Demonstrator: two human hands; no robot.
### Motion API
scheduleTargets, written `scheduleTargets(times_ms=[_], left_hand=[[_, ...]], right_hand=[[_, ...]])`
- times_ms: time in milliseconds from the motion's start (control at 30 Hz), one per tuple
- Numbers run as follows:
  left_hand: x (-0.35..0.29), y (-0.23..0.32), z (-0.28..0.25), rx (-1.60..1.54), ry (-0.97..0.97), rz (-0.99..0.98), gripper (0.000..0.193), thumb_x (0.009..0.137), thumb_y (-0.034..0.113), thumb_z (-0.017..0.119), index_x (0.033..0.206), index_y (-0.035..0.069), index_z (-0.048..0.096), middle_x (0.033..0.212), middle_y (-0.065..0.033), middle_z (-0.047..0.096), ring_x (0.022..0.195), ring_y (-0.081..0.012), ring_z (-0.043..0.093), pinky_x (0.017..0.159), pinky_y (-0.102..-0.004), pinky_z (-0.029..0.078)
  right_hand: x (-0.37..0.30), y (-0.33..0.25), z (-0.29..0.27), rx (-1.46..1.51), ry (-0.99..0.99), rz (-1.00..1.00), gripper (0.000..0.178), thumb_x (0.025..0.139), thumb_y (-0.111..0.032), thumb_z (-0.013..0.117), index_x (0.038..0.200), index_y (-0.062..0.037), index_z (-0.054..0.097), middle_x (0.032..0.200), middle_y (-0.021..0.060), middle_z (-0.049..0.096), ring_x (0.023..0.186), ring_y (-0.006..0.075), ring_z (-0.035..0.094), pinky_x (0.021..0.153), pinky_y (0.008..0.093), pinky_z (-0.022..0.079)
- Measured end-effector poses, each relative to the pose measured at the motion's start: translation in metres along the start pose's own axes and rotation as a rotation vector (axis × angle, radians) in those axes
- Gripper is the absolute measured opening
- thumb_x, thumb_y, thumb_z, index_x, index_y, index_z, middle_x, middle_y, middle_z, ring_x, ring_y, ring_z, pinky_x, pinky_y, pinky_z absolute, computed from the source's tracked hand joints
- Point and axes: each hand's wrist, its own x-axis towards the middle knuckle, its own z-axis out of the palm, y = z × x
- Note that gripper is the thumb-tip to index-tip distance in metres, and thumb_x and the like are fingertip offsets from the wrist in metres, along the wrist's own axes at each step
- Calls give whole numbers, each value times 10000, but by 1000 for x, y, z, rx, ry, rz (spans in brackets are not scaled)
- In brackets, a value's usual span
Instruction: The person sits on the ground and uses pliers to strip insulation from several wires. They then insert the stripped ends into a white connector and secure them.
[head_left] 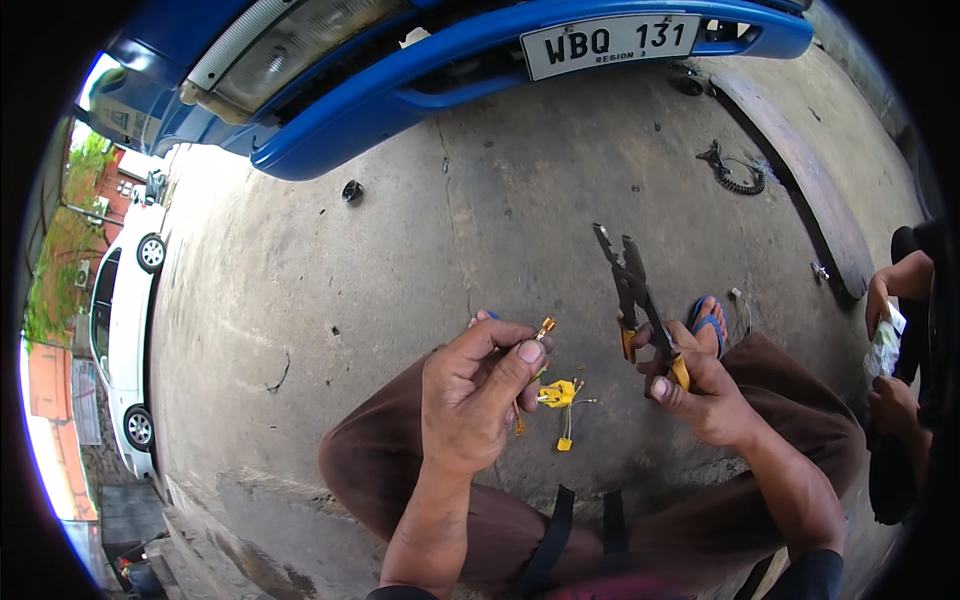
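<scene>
My left hand [472, 400] is closed, pinching a small brass wire terminal [546, 326] between thumb and forefinger, its metal end pointing up and away. Just beyond those fingers, lower down, is a yellow connector [558, 393] with short thin wires. A little yellow block [564, 444] sits at the end of one wire. Whether the connector hangs from my hand or lies on the ground, I cannot tell. My right hand [710, 400] grips dark crimping pliers [632, 280] by their yellow handles. The pliers' jaws point away from me, slightly apart, and hold nothing.
Ahead is the blue bumper [360, 100] of a vehicle. On the concrete floor [400, 250] lie a coiled black cable [738, 180], a small black round part [352, 190] and a long board [790, 170]. Another person's hand [895, 405] holds a plastic bag [884, 345] at right.
</scene>
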Motion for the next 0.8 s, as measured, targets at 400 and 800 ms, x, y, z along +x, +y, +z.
scheduleTargets(times_ms=[400, 800], left_hand=[[-1, -1, -5, -125, -88, 43, 211, 1008, 147, 719, 1081, -51, 713, 826, -91, 716, 562, -80, 595, 445, -200, 370], [1, -5, -8, -235, -57, 21, 192, 1001, 137, 720, 1092, -32, 710, 871, -129, 702, 551, -115, 581, 458, -221, 392]], right_hand=[[0, 7, -3, 485, -59, 188, 424, 1069, -376, 622, 1189, 30, 653, 1158, 37, 587, 925, 141, 528, 875, 319, 450], [1, -10, -27, 270, -122, 76, 356, 1044, -330, 658, 1035, 23, 707, 979, 90, 596, 1174, 234, 564, 1088, 447, 399]])
